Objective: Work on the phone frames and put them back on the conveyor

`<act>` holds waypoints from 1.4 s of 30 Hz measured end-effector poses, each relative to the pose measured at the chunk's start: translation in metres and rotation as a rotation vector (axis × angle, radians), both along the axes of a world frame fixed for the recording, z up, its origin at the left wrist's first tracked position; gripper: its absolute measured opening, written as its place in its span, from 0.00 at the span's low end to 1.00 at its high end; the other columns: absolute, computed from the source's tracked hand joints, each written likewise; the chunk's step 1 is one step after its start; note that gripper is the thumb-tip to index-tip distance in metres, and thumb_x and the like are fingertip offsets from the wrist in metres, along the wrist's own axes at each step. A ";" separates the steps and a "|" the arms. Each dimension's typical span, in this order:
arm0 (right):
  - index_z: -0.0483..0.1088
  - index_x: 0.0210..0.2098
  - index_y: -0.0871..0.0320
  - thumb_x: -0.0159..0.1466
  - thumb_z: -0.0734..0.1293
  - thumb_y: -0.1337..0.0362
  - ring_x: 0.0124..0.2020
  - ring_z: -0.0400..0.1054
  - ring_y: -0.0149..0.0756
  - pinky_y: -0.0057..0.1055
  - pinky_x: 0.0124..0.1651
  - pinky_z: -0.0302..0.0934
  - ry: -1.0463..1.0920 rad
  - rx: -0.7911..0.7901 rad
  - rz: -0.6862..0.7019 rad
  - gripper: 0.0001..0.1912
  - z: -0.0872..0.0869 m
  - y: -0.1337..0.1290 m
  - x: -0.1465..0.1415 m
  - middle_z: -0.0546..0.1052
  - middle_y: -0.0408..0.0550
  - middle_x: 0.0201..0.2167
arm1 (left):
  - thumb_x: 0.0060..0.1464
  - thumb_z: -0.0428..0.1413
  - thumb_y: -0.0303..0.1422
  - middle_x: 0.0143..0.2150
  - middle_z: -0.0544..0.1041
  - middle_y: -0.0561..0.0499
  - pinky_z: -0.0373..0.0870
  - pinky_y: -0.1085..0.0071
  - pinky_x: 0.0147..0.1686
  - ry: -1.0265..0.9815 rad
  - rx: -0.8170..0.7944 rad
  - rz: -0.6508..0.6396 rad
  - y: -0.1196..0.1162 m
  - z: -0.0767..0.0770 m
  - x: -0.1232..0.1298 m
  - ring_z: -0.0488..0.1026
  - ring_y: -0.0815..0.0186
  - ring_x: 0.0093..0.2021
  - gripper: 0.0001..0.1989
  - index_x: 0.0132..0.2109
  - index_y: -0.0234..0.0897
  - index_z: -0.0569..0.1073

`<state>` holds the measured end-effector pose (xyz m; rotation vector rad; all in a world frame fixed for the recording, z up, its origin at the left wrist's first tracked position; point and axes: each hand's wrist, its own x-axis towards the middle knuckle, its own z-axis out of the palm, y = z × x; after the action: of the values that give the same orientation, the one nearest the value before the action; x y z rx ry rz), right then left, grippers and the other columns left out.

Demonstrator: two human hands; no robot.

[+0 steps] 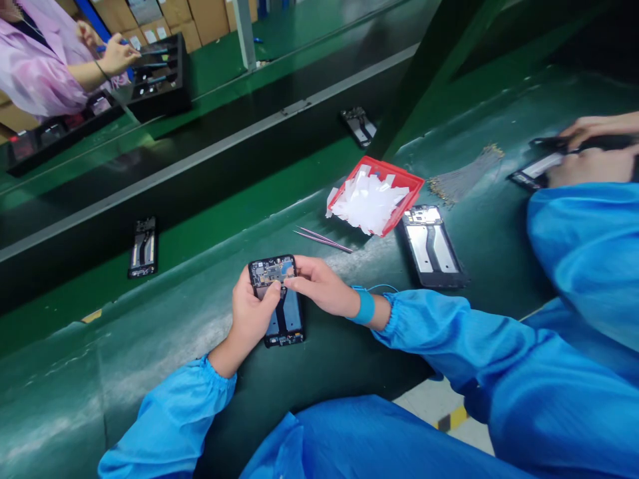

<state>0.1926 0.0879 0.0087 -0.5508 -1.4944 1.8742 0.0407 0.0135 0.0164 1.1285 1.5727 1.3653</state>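
An opened phone body (pixel 291 313) with a bare circuit board at its top end is held just over the green bench. My left hand (pixel 251 311) grips its left edge, the thumb lying on the lower part of the board. From the right, my right hand (pixel 322 286) holds the upper right corner, its thumb pressed on the board beside the other thumb. Tweezers (pixel 324 240) lie beyond my right hand. Behind them, a red tray (pixel 410 189) is heaped with white strips (pixel 369 199). A second opened phone (pixel 432 246) rests right of the tray.
Thin cables (pixel 469 174) lie in a bundle behind the second phone. Two opened phones (pixel 144 247) (pixel 359 126) sit on the strip beyond the bench edge. At right, a co-worker's hands (pixel 592 156) hold a phone; another person (pixel 44 60) works across the line.
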 end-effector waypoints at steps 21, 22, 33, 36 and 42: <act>0.64 0.61 0.53 0.62 0.75 0.46 0.45 0.77 0.44 0.45 0.52 0.71 -0.067 -0.353 0.013 0.35 -0.018 0.017 -0.003 0.81 0.52 0.44 | 0.52 0.66 0.46 0.43 0.82 0.43 0.73 0.72 0.27 -0.260 -0.206 -0.145 0.020 -0.009 -0.048 0.78 0.62 0.35 0.26 0.54 0.35 0.77; 0.63 0.62 0.52 0.61 0.75 0.45 0.46 0.77 0.46 0.46 0.53 0.71 -0.076 -0.345 0.011 0.37 -0.018 0.019 -0.003 0.80 0.53 0.46 | 0.52 0.66 0.45 0.43 0.82 0.43 0.72 0.73 0.25 -0.238 -0.199 -0.140 0.022 -0.011 -0.052 0.77 0.63 0.34 0.28 0.55 0.34 0.77; 0.64 0.57 0.53 0.62 0.71 0.36 0.41 0.75 0.45 0.46 0.46 0.73 -0.242 -0.150 0.083 0.36 -0.006 0.016 -0.002 0.77 0.53 0.43 | 0.61 0.61 0.43 0.74 0.63 0.40 0.54 0.52 0.72 0.459 -0.094 0.103 0.063 -0.008 -0.154 0.55 0.51 0.76 0.33 0.70 0.40 0.66; 0.65 0.56 0.54 0.61 0.70 0.34 0.39 0.75 0.44 0.45 0.45 0.74 -0.260 -0.128 0.098 0.36 -0.004 0.017 -0.001 0.77 0.52 0.41 | 0.61 0.60 0.45 0.78 0.54 0.37 0.38 0.43 0.74 0.954 -0.255 0.281 0.051 -0.004 -0.179 0.41 0.45 0.79 0.39 0.74 0.39 0.59; 0.71 0.50 0.55 0.60 0.69 0.32 0.36 0.76 0.44 0.45 0.43 0.75 -0.316 -0.053 0.144 0.35 -0.005 0.017 -0.001 0.78 0.53 0.38 | 0.58 0.62 0.37 0.65 0.69 0.28 0.56 0.42 0.68 0.956 -0.517 0.446 0.038 -0.005 -0.210 0.62 0.40 0.70 0.36 0.70 0.32 0.63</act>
<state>0.1918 0.1046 0.0036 -0.8145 -1.7290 2.0122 -0.1692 0.0512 0.0112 1.1904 2.7869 0.5379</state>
